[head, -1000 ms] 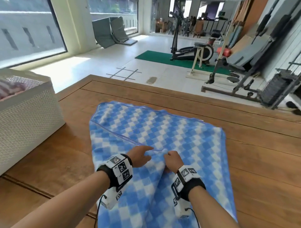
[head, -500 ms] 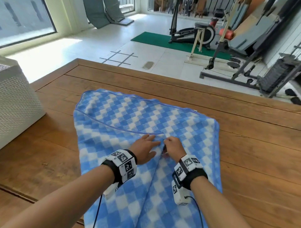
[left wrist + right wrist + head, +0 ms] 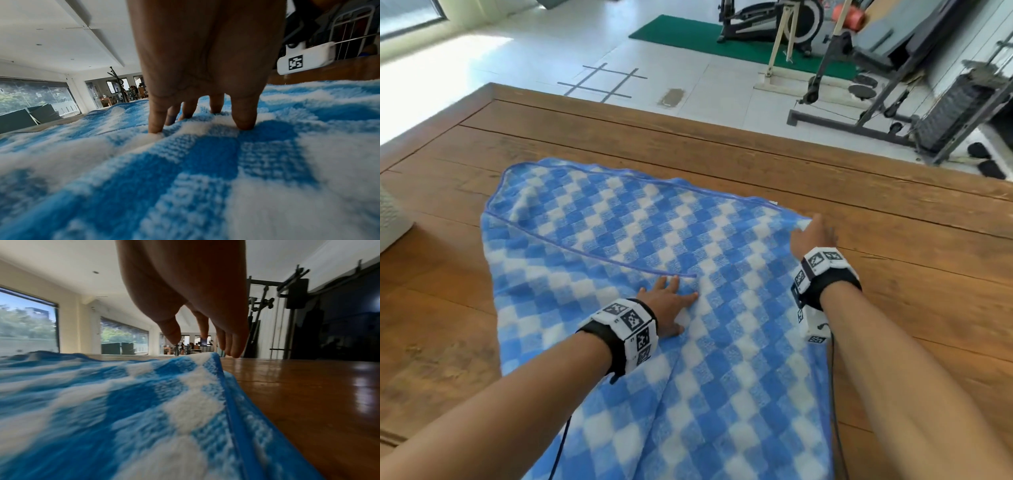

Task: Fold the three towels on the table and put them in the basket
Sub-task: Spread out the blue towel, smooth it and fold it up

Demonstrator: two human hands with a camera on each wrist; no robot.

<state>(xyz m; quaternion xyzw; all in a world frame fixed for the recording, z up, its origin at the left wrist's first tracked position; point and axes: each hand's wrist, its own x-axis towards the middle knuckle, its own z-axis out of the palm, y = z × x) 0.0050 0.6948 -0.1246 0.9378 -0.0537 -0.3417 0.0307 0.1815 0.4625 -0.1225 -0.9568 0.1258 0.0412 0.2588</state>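
The left hand (image 3: 667, 305) lies flat with fingers spread, pressing the blue-and-white checked towel (image 3: 619, 246) at mid-cloth. The right hand (image 3: 813, 236), fingers relaxed and loose, hovers at its 2 o'clock corner. The fluffy, blue-hemmed towel lies partly folded on the wooden worktop (image 3: 893, 222).

The basket (image 3: 390, 219) is cut off at the left edge of the head view — the towel (image 3: 654, 240) runs off the bottom edge.
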